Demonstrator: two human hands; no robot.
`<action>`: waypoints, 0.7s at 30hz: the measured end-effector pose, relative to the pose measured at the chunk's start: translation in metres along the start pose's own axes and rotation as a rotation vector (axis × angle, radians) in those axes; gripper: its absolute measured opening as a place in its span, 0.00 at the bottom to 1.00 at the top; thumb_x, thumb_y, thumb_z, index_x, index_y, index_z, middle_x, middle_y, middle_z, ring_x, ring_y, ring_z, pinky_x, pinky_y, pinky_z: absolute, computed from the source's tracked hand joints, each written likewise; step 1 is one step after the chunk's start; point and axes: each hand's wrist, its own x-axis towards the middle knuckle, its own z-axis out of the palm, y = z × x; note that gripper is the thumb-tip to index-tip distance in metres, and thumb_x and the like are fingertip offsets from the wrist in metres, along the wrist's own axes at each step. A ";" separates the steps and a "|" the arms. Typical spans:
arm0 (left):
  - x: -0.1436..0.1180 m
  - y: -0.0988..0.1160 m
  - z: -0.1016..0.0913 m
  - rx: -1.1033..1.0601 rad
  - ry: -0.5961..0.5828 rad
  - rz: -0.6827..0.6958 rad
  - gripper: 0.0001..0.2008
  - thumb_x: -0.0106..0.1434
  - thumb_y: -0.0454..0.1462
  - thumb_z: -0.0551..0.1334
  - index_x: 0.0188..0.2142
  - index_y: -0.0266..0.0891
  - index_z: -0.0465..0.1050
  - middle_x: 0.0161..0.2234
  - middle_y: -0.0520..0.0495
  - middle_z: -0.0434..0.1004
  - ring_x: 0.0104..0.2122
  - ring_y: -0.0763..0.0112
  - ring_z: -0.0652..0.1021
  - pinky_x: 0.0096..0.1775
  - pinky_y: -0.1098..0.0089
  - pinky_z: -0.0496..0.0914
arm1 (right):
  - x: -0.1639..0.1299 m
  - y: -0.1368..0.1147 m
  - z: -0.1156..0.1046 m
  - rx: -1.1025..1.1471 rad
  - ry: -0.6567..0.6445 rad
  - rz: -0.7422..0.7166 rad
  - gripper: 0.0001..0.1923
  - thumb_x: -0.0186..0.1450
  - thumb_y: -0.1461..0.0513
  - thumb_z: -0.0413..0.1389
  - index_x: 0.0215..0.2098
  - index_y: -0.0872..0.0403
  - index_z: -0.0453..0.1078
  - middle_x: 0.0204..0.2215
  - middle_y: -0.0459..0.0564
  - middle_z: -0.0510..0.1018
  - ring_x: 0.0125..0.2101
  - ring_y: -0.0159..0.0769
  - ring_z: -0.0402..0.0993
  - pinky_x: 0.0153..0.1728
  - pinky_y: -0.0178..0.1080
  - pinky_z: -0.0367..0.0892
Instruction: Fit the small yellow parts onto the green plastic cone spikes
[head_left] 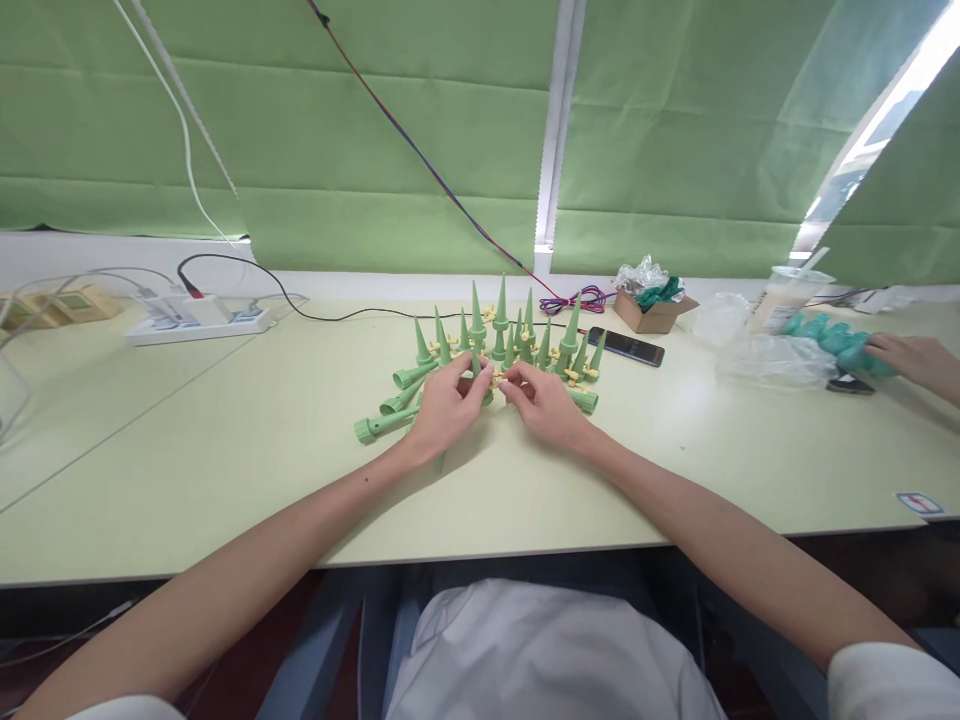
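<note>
My left hand (448,405) is closed around a green pointed spike piece (476,361), its tip rising above my fingers. Across from it, my right hand (549,404) pinches a small yellow clip (496,379) against the side of that piece. The fingertips of both hands nearly meet, hiding part of the joint. Behind them stand several green cones (502,305), some with yellow clips (574,377) around their lower parts. Several green tubes with ridged ends (375,427) lie left of my left hand, and another green tube (584,401) pokes out behind my right hand.
A black phone (626,346) and a small cardboard box (651,315) lie behind to the right. Farther right are a plastic cup (784,300) and another person's hand (911,358) on a teal object (836,342). A white power strip (199,325) sits back left, its black cable crossing the table.
</note>
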 end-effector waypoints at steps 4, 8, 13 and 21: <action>-0.001 -0.001 0.000 -0.007 -0.012 0.012 0.11 0.67 0.43 0.57 0.34 0.38 0.69 0.29 0.53 0.71 0.19 0.80 0.64 0.22 0.74 0.58 | 0.000 -0.001 0.000 -0.045 -0.003 0.009 0.13 0.71 0.57 0.49 0.29 0.53 0.62 0.21 0.42 0.67 0.21 0.29 0.59 0.27 0.35 0.55; -0.001 -0.003 0.000 0.011 -0.029 0.032 0.11 0.68 0.44 0.57 0.35 0.39 0.69 0.25 0.55 0.68 0.18 0.80 0.63 0.22 0.74 0.56 | 0.000 -0.002 0.000 -0.097 -0.007 0.020 0.19 0.72 0.56 0.47 0.24 0.53 0.60 0.18 0.41 0.63 0.20 0.29 0.56 0.27 0.35 0.53; -0.002 -0.004 0.000 0.007 -0.042 0.035 0.11 0.68 0.44 0.57 0.35 0.39 0.69 0.25 0.55 0.67 0.19 0.80 0.63 0.22 0.74 0.57 | 0.001 0.000 0.000 -0.068 -0.024 0.012 0.25 0.74 0.52 0.43 0.21 0.53 0.57 0.17 0.43 0.65 0.20 0.29 0.58 0.28 0.36 0.54; 0.000 -0.003 0.001 0.026 0.015 0.008 0.11 0.67 0.43 0.57 0.33 0.38 0.69 0.25 0.55 0.67 0.18 0.79 0.62 0.22 0.73 0.56 | 0.001 -0.003 0.001 -0.062 -0.006 0.089 0.21 0.73 0.51 0.44 0.27 0.53 0.62 0.20 0.43 0.69 0.22 0.31 0.64 0.29 0.36 0.57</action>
